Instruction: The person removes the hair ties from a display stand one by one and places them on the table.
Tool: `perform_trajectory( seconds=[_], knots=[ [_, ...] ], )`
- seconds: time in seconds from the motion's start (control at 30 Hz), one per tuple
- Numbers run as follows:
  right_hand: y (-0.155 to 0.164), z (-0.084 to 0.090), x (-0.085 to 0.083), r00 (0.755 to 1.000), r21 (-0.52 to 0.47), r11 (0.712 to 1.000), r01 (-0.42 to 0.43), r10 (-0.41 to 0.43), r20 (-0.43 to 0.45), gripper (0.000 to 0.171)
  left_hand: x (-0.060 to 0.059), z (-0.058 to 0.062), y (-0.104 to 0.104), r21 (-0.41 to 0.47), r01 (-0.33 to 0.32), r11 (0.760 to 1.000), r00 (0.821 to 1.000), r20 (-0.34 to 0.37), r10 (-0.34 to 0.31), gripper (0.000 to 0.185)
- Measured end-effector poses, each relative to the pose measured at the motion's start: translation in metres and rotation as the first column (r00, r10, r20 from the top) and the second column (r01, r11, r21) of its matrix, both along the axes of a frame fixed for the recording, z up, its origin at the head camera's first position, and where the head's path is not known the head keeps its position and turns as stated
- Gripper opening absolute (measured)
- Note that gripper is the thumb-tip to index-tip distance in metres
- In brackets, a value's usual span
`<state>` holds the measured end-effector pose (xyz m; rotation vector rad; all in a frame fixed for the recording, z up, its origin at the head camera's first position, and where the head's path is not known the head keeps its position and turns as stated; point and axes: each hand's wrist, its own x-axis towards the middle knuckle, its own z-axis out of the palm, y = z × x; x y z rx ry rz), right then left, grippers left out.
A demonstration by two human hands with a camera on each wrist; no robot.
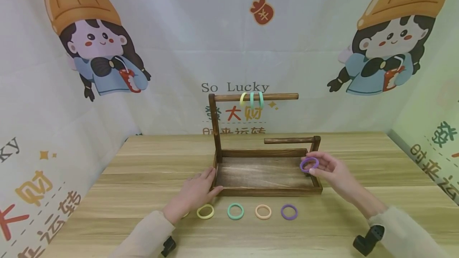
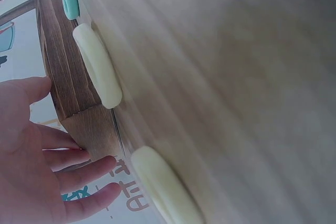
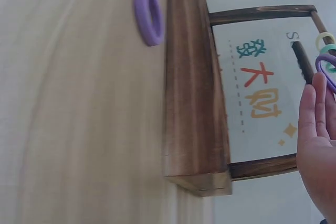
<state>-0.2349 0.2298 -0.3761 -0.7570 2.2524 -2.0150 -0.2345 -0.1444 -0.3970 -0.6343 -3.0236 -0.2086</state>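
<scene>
Purple ring [image 1: 309, 164] in the right hand [image 1: 331, 170]; dark brown rack [image 1: 265, 191]; yellow, green, peach, purple rings [image 1: 235, 211] on the table.

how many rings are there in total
8, maybe 9. Three rings hang on the upper rod; the right hand holds a purple ring; four lie on the table: yellow ring, green ring, peach ring, second purple ring. The left hand may hide another.

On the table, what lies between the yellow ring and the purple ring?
In the head view, a green ring and a peach ring lie between the yellow ring and purple ring.
</scene>
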Motion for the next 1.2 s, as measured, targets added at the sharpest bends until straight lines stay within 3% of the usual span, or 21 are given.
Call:
perform_trajectory(
  seconds=[0.5,0.8,1.0,1.2],
  knots=[
    [0.013,-0.022,0.01,0.986,0.067,0.985,-0.159,0.156,0.058,0.044,-0.001,0.0,0.0,-0.019,-0.006,1.0,1.0,-0.001,0.006,0.065],
    [0.02,-0.032,0.012,0.947,0.131,0.938,-0.321,0.314,0.071,0.039,0.0,0.001,0.001,-0.016,-0.008,1.0,1.0,0.018,0.008,0.065],
    [0.021,-0.036,0.014,0.937,0.198,0.917,-0.346,0.327,0.123,0.038,0.0,0.003,0.001,-0.014,-0.015,1.0,1.0,0.027,0.015,0.065],
    [0.021,-0.039,0.015,0.911,0.176,0.899,-0.4,0.369,0.183,0.039,0.001,0.004,0.002,0.0,-0.012,1.0,1.0,0.025,0.012,0.065]
  ],
)
